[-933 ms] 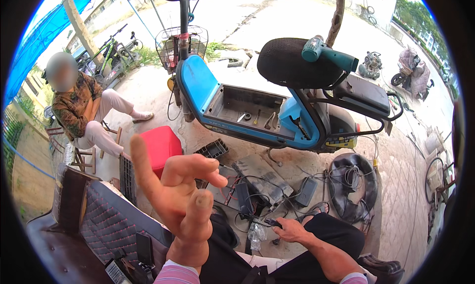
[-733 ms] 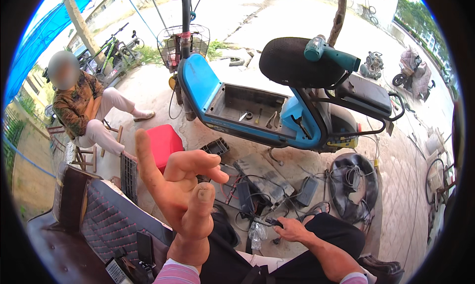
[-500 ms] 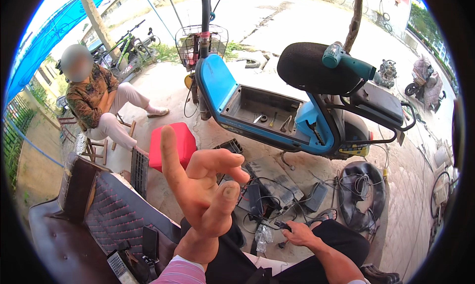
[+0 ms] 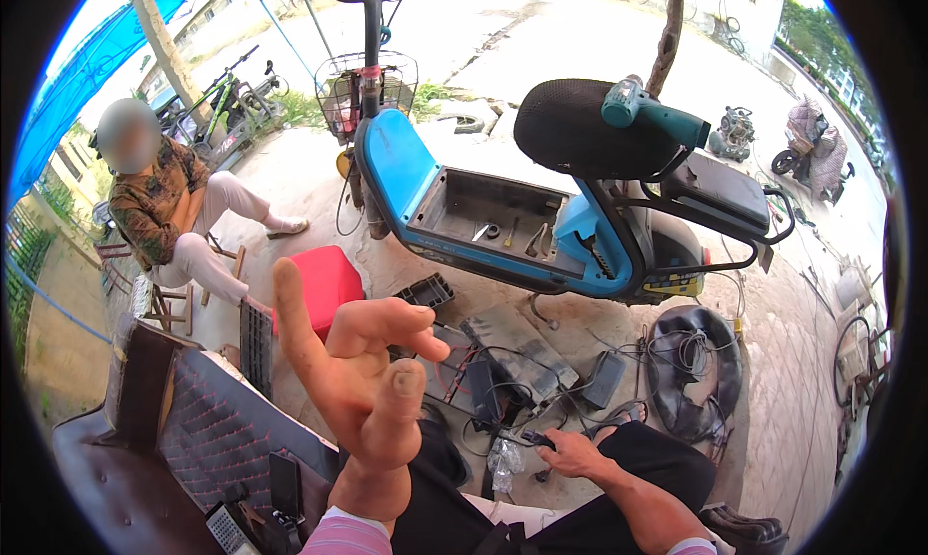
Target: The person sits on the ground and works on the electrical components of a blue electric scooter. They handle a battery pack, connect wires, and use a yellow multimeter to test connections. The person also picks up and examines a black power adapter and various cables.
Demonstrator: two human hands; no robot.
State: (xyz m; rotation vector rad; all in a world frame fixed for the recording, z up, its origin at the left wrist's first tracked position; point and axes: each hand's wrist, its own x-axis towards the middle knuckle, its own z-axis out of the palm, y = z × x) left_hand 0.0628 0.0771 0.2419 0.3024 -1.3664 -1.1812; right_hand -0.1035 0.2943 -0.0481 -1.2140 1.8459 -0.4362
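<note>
Pinching black cable end [image 4: 534, 438] in closed right grip [image 4: 572, 455], just beside clear plastic bag [image 4: 505, 464] and near dark box [image 4: 603, 379] on the ground [image 4: 387, 255]. Pointing left grip [image 4: 365, 386] upward, empty and loosely unclenched, partly overlapping red box [image 4: 333, 284] in view. Noting blue scooter [image 4: 394, 168] beyond, with small tools [image 4: 509, 232] in hollow footwell [image 4: 464, 202].
</note>
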